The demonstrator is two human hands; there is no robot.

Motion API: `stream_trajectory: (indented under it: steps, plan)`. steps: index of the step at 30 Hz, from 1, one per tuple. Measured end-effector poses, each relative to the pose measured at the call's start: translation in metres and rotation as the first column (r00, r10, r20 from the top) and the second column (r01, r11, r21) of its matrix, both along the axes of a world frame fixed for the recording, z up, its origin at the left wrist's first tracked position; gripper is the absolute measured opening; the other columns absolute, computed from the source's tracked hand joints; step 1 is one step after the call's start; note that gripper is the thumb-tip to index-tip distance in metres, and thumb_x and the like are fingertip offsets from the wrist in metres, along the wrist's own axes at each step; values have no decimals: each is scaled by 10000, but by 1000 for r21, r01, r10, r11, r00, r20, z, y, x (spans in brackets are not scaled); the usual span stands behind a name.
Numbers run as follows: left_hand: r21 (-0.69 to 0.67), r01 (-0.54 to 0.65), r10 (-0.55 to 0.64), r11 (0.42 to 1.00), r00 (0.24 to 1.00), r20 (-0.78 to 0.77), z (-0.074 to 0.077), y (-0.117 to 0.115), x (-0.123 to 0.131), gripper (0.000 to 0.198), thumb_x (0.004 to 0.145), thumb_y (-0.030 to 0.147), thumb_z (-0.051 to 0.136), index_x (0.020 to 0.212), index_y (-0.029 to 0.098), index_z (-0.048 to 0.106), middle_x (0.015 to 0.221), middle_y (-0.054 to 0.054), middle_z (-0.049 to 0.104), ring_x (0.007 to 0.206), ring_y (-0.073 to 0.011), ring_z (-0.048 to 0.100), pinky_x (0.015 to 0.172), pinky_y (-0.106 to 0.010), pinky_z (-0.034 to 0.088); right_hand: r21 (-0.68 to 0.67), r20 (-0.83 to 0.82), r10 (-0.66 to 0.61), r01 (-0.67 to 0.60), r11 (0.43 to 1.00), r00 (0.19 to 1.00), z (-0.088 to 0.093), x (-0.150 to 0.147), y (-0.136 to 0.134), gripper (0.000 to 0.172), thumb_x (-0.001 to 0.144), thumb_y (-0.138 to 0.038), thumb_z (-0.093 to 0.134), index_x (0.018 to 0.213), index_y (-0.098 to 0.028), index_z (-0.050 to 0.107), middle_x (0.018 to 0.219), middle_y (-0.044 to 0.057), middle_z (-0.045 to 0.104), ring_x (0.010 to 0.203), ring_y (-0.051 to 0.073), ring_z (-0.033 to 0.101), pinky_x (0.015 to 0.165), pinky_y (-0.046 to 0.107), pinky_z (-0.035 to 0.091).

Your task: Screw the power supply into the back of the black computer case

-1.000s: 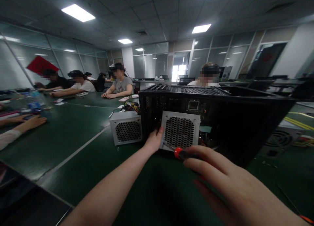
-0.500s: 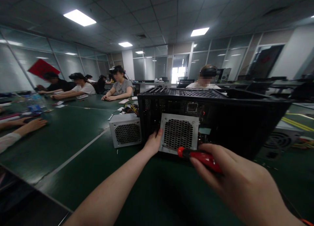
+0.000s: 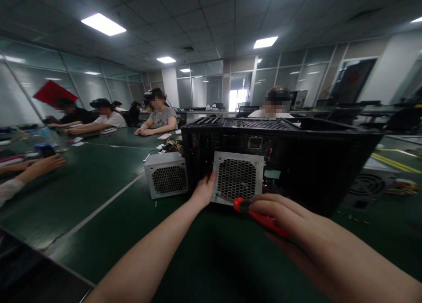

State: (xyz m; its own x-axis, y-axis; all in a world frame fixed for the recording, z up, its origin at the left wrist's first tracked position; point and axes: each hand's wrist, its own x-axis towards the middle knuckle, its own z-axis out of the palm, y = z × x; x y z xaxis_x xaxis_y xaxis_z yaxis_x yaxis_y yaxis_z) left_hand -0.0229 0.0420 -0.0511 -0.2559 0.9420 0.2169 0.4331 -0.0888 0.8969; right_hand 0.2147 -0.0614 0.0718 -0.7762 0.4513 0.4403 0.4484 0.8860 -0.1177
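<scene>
A silver power supply unit (image 3: 238, 178) with a honeycomb grille leans, slightly tilted, at the open side of a black computer case (image 3: 306, 171). My left hand (image 3: 203, 192) grips its left edge; the fingertips are partly hidden behind it. In my right hand (image 3: 290, 211) is a red and black screwdriver (image 3: 268, 221), held under the fingers by its handle. One rounded red end of it lies close to the grille's lower edge; whether they touch I cannot tell. The far end is hidden by my hand.
A second power supply unit (image 3: 169, 180) stands left of the case, with coloured cables (image 3: 173, 146) behind. Another one (image 3: 367, 186) sits at the right, near small loose screws (image 3: 358, 219). Co-workers sit around the green table (image 3: 108, 175); a co-worker's hand (image 3: 46, 164) rests far left.
My right hand has shifted slightly left and lower, its fingers flatter over the screwdriver. My left hand keeps its hold on the power supply unit. The view has shifted slightly.
</scene>
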Motion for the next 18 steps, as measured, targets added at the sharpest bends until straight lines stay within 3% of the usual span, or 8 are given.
stream_trajectory:
  steps: [18]
  plan:
    - [14, -3, 2, 1000, 1000, 17, -6, 6, -3, 810, 808, 711, 210, 1278, 122, 506, 1320, -149, 521, 1278, -264, 427, 1076, -369, 289, 29, 6, 45, -45, 999, 999, -4, 0, 1, 355, 819, -75, 433, 1126, -244, 488, 1101, 45, 636, 842, 135, 671, 635, 237, 578]
